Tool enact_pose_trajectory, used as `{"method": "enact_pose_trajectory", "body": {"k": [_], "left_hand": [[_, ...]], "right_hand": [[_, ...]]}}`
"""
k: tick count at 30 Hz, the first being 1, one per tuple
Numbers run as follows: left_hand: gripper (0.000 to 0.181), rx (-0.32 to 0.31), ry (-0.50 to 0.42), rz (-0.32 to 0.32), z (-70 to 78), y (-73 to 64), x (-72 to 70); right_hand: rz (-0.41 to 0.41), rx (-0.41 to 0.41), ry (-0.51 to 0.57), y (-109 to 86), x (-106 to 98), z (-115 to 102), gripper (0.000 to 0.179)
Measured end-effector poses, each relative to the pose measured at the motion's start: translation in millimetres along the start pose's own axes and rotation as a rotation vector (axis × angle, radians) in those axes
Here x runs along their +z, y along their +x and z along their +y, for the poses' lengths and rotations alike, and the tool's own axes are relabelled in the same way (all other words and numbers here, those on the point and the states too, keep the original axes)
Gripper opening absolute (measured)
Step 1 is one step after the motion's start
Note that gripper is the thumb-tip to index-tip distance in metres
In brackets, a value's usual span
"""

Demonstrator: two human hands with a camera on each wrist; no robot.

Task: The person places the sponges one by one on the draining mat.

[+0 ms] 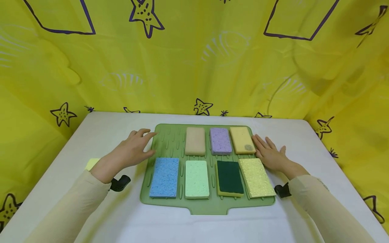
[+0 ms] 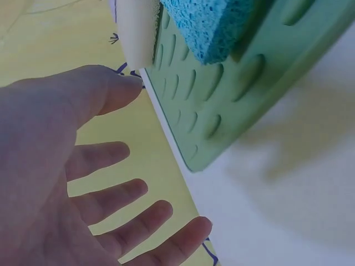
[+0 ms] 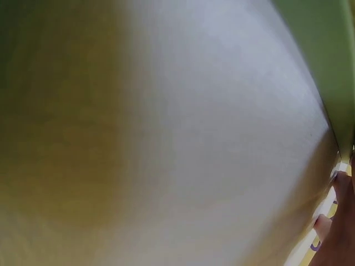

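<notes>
A green ribbed mat (image 1: 170, 141) lies on the white table (image 1: 106, 131). On it are a beige sponge (image 1: 195, 140), a purple one (image 1: 220, 140), an orange one (image 1: 242, 139), a blue one (image 1: 165, 177), a light green one (image 1: 197, 178), a dark green scrub sponge (image 1: 230, 177) and a yellow one (image 1: 256, 177). My left hand (image 1: 133, 150) hovers with spread fingers over the mat's (image 2: 222, 105) left edge beside the blue sponge (image 2: 213, 22), holding nothing. My right hand (image 1: 268, 153) lies flat on the table by the mat's right edge, next to the orange and yellow sponges.
A pale yellow sponge (image 1: 92, 163) lies on the table behind my left wrist. A yellow curtain with star prints (image 1: 194, 57) surrounds the table on three sides. In the right wrist view only white table (image 3: 211, 138) and a strip of mat (image 3: 327, 55) show.
</notes>
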State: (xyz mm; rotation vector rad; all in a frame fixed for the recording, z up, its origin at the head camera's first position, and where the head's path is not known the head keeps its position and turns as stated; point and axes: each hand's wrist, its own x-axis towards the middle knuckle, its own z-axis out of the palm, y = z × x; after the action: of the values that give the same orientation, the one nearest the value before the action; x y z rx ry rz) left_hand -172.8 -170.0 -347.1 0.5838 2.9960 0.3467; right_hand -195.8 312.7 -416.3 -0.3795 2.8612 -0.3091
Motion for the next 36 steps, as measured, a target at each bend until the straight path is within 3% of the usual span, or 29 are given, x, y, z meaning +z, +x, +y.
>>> {"method": "enact_pose_trajectory", "body": {"k": [10,18,24,30,36], "left_hand": [[0.055,-0.033,-0.055,-0.003,-17.6,-20.7,-1.1],[0.054,-0.008,-0.114,0.000,-32.7,-34.5,0.5],[0.054,0.009,-0.123,0.008,-42.3,-42.8,-0.1],[0.056,-0.002,-0.119,-0.005,-54.8,-52.4,-3.2],[0.059,-0.025,-0.102,-0.043,-70.6,-65.6,-5.5]], "right_hand": [[0.038,-0.058,-0.072,-2.8,-5,-1,0.060],[0.085,-0.138,-0.139,-2.5,-8,4,0.059],[0.118,-0.207,-0.131,-2.1,-11,6,0.057],[0.076,-0.216,-0.068,-1.5,-11,2,0.055],[0.063,-0.221,-0.086,1.8,-13,-1,0.055]]}}
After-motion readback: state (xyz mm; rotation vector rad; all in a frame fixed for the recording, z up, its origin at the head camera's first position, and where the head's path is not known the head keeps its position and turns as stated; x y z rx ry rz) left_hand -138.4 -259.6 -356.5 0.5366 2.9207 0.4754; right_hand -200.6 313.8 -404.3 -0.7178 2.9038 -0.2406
